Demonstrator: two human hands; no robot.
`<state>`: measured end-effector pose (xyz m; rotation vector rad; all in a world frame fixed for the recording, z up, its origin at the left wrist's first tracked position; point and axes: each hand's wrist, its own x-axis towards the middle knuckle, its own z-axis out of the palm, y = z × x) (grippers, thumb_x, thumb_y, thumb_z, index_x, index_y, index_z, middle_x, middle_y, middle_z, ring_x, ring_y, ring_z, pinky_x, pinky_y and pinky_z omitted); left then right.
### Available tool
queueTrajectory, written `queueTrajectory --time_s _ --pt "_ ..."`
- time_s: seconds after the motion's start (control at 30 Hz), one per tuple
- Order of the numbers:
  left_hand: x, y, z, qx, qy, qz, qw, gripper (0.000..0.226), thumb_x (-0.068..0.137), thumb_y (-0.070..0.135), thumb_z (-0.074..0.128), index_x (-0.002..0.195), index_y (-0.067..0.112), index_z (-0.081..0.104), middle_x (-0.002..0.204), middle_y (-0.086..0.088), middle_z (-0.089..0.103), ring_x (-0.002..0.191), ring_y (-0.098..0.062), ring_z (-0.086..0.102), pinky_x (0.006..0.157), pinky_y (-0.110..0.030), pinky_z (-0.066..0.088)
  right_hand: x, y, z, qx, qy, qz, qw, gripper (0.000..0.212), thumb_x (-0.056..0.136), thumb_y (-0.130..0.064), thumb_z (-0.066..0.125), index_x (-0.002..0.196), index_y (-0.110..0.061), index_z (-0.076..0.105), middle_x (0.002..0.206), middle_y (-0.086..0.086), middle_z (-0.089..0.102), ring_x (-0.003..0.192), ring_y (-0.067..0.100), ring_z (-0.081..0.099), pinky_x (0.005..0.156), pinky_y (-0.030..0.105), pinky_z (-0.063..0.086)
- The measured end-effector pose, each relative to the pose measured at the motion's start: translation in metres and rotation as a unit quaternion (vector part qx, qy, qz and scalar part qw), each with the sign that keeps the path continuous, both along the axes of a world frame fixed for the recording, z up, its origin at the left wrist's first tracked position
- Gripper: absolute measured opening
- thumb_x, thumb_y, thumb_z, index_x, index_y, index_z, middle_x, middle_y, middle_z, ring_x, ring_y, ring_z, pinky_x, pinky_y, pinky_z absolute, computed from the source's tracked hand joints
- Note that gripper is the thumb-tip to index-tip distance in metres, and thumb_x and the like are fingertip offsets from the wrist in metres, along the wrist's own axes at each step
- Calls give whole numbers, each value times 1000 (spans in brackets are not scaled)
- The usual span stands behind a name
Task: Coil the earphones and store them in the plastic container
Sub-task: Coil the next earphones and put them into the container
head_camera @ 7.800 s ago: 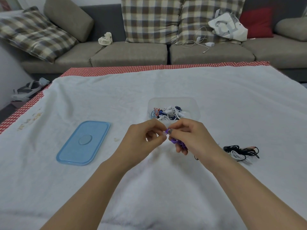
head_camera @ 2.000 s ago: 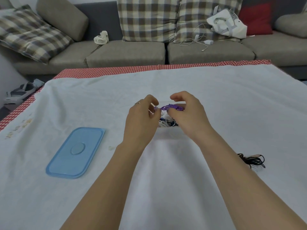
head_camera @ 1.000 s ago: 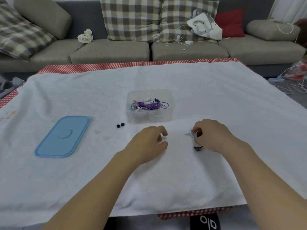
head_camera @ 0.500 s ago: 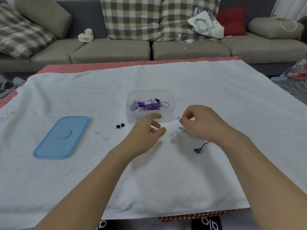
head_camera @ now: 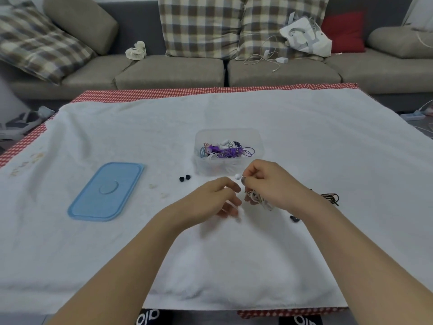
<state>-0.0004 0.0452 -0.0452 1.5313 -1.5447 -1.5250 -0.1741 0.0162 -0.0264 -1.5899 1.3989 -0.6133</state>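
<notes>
right hand fingers pinch white earphones, bundle half-hidden | left hand fingers blurred, unclear

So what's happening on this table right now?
A person is packing earphones away. The right hand pinches a white earbud and grips its bunched cord, while the left hand hovers just beside it, fingers loosely curled. The clear container behind already holds several coiled pairs, a purple one on top. Its blue lid lies off to the left, and a black pair waits on the cloth by the right wrist.
</notes>
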Motion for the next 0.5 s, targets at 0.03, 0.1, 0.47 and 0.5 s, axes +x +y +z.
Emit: queueTrajectory --time_s 0.03,0.1,0.47,0.5 --pt "0 2 0 19 16 -13 1000 25 96 14 53 121 14 60 113 -15 74 92 -20 73 96 -39 54 2 -1 -1 0 -17 -6 1000 7 94 -11 58 94 -5 61 76 8 71 74 28 73 74 45 61" --pt "4 5 -2 27 27 -27 999 34 90 18 60 123 10 59 114 -14 75 99 -22 74 98 -38 55 8 -2 -1 5 -50 -11 999 8 93 -11 59 94 -3 62 72 7 70 78 34 74 78 49 60" --pt "41 0 -1 -40 2 56 998 10 98 11 62 106 4 61 97 -14 72 76 -17 73 69 -25 59 46 -4 -2 161 -179 -29 970 15 97 0 47 104 -5 59 82 14 63 49 17 53 50 28 49" --pt "44 0 -1 -38 4 62 997 12 98 11 64 106 3 62 99 -16 72 77 -17 73 69 -26 59 48 -4 -3 167 -181 -26 969 14 96 -2 51 106 -4 60 84 15 64 47 16 51 48 27 46"
